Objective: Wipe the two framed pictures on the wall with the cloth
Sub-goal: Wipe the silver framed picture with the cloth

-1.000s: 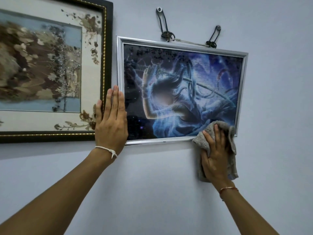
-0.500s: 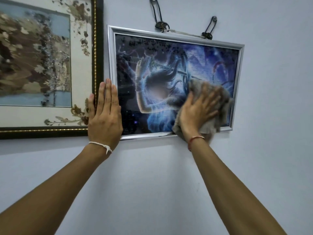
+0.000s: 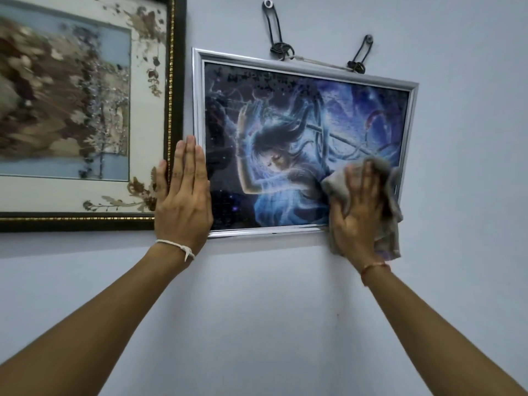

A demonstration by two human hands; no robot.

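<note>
Head view: left hand (image 3: pixel 183 201) (fingers straight) overlaps silver frame (image 3: pixel 197 95).

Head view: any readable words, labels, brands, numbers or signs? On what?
No readable text anywhere.
Silver-framed blue fantasy picture: no caption, signature or label seen.
Dark gold-beaded framed dried-leaf picture: motion-blurred, no lettering seen.
Grey cloth: no tag or print seen.

- Pale blue-grey wall (image 3: pixel 257 310) fills the frame.
- Two nails at upper centre, left (image 3: pixel 267 3) and right (image 3: pixel 370 39).
- A dark loop hangs from each: left (image 3: pixel 275 27), right (image 3: pixel 361 54).
- A pale cord (image 3: pixel 317 62) runs between the loops.
</note>
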